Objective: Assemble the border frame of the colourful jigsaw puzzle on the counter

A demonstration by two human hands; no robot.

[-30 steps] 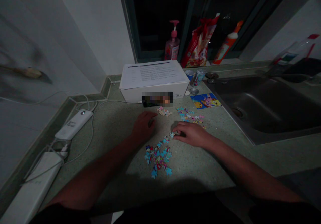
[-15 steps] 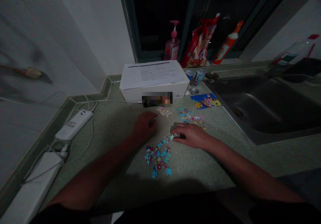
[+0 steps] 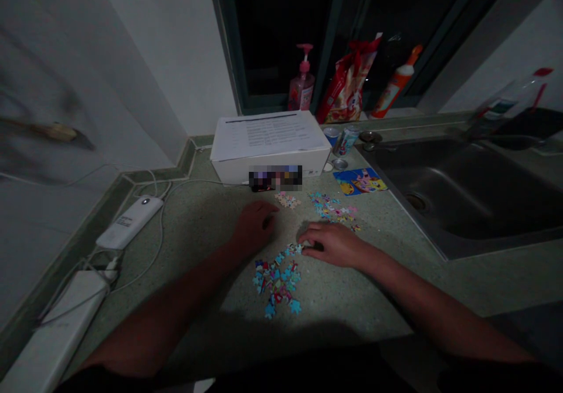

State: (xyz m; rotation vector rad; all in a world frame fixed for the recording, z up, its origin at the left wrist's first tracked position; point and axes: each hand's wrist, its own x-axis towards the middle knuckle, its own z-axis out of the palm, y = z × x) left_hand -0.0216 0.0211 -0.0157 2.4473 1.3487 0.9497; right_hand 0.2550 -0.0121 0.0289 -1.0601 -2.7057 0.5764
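My left hand (image 3: 255, 224) rests on the counter with its fingers loosely curved and the thumb apart; nothing shows in it. My right hand (image 3: 331, 243) has thumb and forefinger at a small light-blue jigsaw puzzle piece (image 3: 299, 248), at the upper end of the near pile. That pile of puzzle pieces (image 3: 278, 281), mostly blue with some red, lies between my forearms. Beyond my hands are a pale pink-beige cluster of pieces (image 3: 288, 200) and a mixed blue, pink and yellow cluster (image 3: 328, 205).
Behind the pieces stand a white box (image 3: 272, 146) with a printed sheet and a phone (image 3: 264, 179) with a blurred screen. A colourful picture card (image 3: 361, 181) lies beside the sink (image 3: 433, 229). Cans (image 3: 346, 141) stand behind. A power bank (image 3: 129, 222) and cables lie left.
The view has tilted slightly, so everything sits a little lower. My right fingertips have shifted slightly left over the piece. My left hand stays in nearly the same place.
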